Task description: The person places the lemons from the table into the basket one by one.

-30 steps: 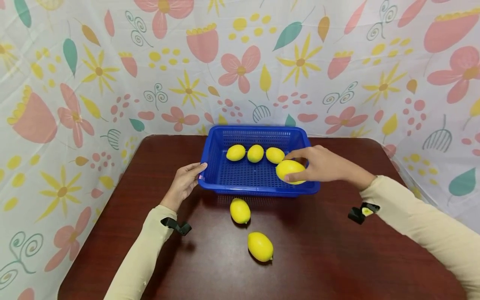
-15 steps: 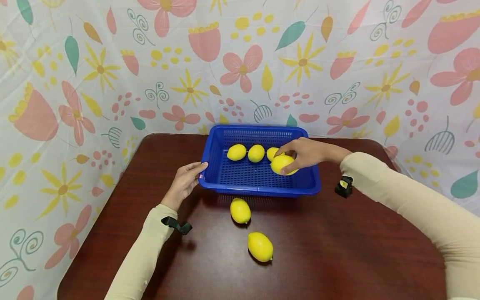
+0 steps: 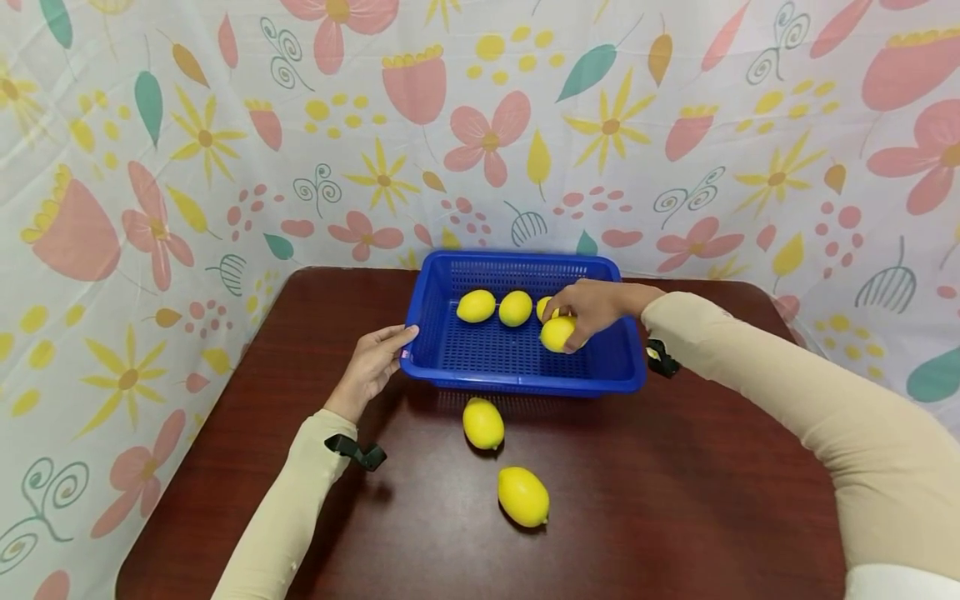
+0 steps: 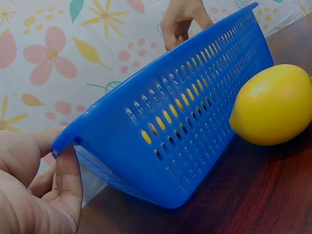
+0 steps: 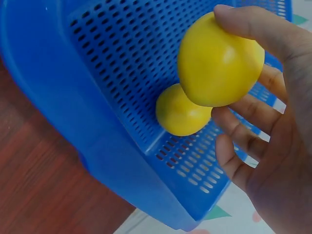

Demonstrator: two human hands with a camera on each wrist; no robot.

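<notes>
Far left: floral backdrop (image 3: 150,208), draped behind and beside the dark wooden table (image 3: 675,500). Next, left hand (image 3: 371,362) at the near-left corner of the blue basket (image 3: 517,377), thumb and fingers pinched over the rim, steadying it; seen close in the left wrist view, thumb (image 4: 68,180) under the corner lip. In front of the basket, on the tabletop: a lemon close to the basket wall (image 3: 483,423), and nearer the body a second loose lemon (image 3: 523,497), apart from the first.

Inside the basket, along the far side, left to right: one lemon (image 3: 476,306), another (image 3: 515,307) just beside it, then a third (image 3: 545,307) half hidden by the hand. Right of these, right hand (image 3: 596,308) reaching over the rim, fingers curled round a held lemon (image 3: 558,334), low over the basket floor and just beside the third; whether touching the floor, cannot tell. From the right wrist view, fingertips (image 5: 243,24) wrapped over the top of the fruit, a firm but partial grasp, palm open beneath.

Progress, judged from the layout: over halfway. Three lemons resting inside, a fourth gripped within the basket and not released, two on the table.

Count: six lemons, one basket, two hands.
</notes>
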